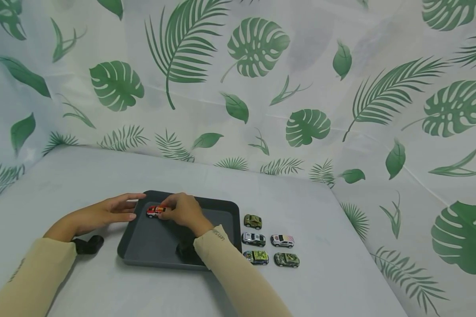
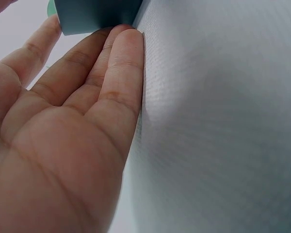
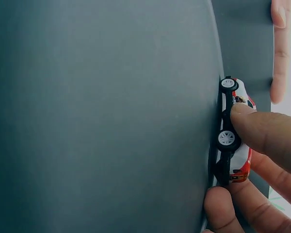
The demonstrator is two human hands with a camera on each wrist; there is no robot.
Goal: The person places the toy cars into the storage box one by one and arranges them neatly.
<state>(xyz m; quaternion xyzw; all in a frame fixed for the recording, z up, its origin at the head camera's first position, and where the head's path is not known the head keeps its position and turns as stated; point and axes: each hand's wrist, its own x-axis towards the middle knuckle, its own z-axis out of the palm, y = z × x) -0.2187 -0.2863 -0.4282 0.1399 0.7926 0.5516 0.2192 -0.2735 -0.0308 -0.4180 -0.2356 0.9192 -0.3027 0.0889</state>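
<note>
A red and white toy car (image 1: 155, 211) sits at the far left part of a dark grey tray (image 1: 150, 246). My right hand (image 1: 186, 213) reaches over the tray and pinches the car between thumb and fingers. In the right wrist view the toy car (image 3: 240, 155) shows its white-spoked wheels, close to the tray floor (image 3: 111, 116). My left hand (image 1: 99, 214) lies at the tray's left edge with its fingers extended. From the left wrist, those straight fingers (image 2: 121, 73) touch the tray's outer wall (image 2: 97, 17) near the white tabletop.
Right of the tray stand several toy cars: a green camouflage one (image 1: 253, 221), a silver and black one (image 1: 254, 239), a yellow-green one (image 1: 256, 257), a white one (image 1: 282, 241) and another camouflage one (image 1: 287, 259). A leaf-print cloth (image 1: 206, 110) hangs behind the white table (image 1: 341, 281).
</note>
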